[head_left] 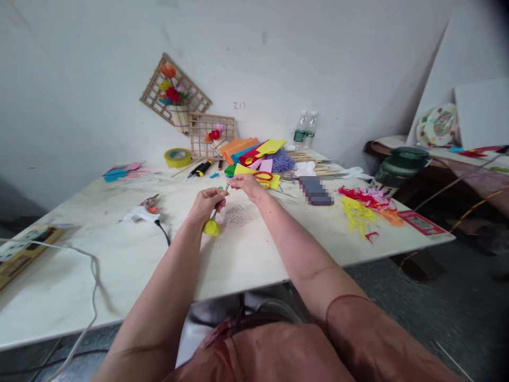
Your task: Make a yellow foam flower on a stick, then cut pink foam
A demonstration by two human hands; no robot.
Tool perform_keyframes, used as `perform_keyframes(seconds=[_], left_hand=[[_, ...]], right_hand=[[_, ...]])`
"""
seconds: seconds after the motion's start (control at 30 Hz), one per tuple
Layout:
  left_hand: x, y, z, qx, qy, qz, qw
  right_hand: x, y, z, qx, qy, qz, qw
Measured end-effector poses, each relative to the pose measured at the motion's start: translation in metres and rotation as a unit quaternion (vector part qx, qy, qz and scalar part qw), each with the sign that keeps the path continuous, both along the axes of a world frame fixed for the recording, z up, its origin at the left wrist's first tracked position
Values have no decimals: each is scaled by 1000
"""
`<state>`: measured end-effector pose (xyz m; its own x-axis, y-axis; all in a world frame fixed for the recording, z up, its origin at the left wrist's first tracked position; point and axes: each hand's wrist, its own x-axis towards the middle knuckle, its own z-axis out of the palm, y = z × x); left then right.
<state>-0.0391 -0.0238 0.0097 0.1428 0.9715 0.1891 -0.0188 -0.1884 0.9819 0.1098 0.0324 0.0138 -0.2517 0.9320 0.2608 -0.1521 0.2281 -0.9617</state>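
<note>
My left hand [209,203] is closed on the thin stem of a yellow craft flower [211,228], whose yellow head hangs below the fingers over the table. At the stem's other end, the fingertips of my right hand [244,185] pinch together; the small part between them is too small to make out. A bit of green shows just behind my left fingers. Beyond my right hand lie red-handled scissors [263,177] on yellow felt sheets. To the left of my left hand, a white glue gun [143,213] rests on the table.
Colored felt sheets [242,151], purple strips [281,161] and thin sticks [314,165] lie at the back. A phone [315,191], yellow and red scraps [358,212] and a green jug [401,168] stand rightward. Yellow tape [177,157] and a power strip [29,246] are leftward.
</note>
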Motion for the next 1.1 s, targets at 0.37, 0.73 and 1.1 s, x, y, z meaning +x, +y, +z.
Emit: perform_keyframes(seconds=[0.37, 0.73, 1.1], left_hand=[[0, -3, 3, -66, -82, -59, 993], [4, -7, 3, -158, -172, -88, 968], [7, -12, 6, -185, -208, -117, 953]], right_hand=[[-2, 1, -1, 43, 16, 22, 999], [-1, -2, 2, 11, 39, 40, 998], [-3, -3, 2, 33, 55, 52, 997]])
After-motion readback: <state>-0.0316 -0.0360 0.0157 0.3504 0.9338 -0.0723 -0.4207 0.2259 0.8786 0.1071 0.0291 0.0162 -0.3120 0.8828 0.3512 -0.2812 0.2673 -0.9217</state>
